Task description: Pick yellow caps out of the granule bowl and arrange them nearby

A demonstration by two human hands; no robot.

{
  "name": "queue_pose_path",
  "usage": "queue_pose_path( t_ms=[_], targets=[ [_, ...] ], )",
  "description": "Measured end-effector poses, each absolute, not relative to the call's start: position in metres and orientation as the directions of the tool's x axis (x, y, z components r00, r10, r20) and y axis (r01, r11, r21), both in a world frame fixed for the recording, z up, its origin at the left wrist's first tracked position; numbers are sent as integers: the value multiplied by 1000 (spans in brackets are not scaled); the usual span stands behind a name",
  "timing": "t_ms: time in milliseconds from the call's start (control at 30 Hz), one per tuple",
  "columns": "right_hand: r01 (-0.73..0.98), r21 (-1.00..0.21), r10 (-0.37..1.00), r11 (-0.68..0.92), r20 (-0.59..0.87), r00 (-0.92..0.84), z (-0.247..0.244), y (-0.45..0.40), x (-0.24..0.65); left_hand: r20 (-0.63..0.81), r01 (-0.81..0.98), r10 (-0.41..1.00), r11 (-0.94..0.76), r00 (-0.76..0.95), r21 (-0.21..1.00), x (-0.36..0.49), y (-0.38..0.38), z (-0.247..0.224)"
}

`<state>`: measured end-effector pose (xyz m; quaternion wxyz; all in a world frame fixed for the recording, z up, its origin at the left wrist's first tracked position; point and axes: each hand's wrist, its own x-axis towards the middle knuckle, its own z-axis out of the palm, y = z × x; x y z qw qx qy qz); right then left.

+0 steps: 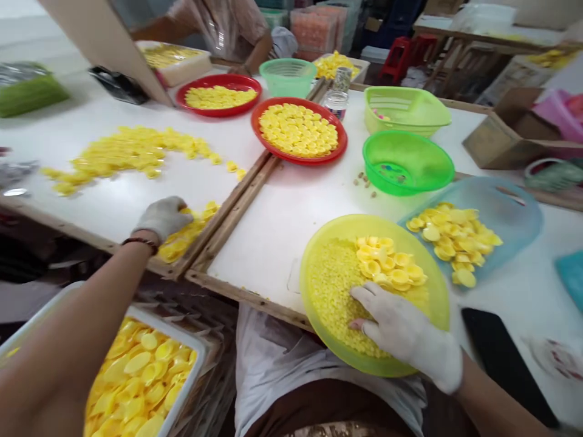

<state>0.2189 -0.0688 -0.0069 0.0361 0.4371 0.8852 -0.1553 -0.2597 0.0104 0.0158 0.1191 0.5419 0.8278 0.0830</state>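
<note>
My left hand (161, 218), in a whitish glove with bare fingertips, reaches to a small heap of yellow cup-shaped pieces (180, 241) by the wooden table edge. Its fingers are curled in on some of them. My right hand (392, 318), gloved the same way, lies in a yellow basin (321, 243), thumb and fingers apart over small pale-yellow granules (330, 291). Just beyond its fingers, larger yellow cups (392, 267) are clustered on the granules. What lies under the right palm is hidden.
A blue tray (510, 212) holds more yellow cups beside a black phone (501, 358). Green baskets (410, 164) and red plates (298, 159) stand farther back. Lower left is a white bin (200, 358) of yellow pieces. A co-worker (228, 30) sits opposite. Wooden strips (237, 200) divide the tables.
</note>
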Motion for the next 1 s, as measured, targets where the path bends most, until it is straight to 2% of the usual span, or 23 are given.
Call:
queue_pose_path(
  t_ms=[67,133,233,333,400,467,500,567,633,733,867,933,1000],
  targets=[
    [772,-288,756,566,-192,-626,4,-60,222,-143,871,898,439,-416,221,-276,18,-4],
    [790,-309,803,530,-116,-584,15,-45,227,-101,885,909,416,-404,207,-297,28,-24],
    [859,-230,886,456,34,-462,26,-20,233,-53,911,934,357,-354,205,-320,42,-41],
    [865,-95,870,493,33,-492,26,3,228,6,923,938,341,-348,179,-299,45,-29],
    [852,16,852,524,-19,-523,21,14,222,184,956,954,197,-238,215,-254,38,-11],
    [834,113,842,540,-61,-537,15,23,216,381,960,923,-50,-62,277,-194,25,6],
    [824,140,836,549,-69,-545,13,25,214,446,940,895,-166,17,299,-162,18,12],
    [810,124,819,573,-62,-570,13,27,214,478,829,859,-395,180,396,-102,1,16],
    [816,56,818,576,-25,-575,18,21,216,456,704,843,-508,287,497,-54,-12,13],
    [841,-4,839,540,-74,-539,30,-2,222,379,657,815,-578,439,484,-4,-16,3],
    [885,59,842,462,-342,-417,39,-47,230,149,761,840,-538,522,362,38,8,-1],
    [912,82,855,403,-390,-342,38,-63,229,57,794,862,-488,504,362,54,23,-2],
    [923,31,848,383,-409,-337,33,-69,225,1,796,873,-445,488,411,66,34,-4]
  ],
)
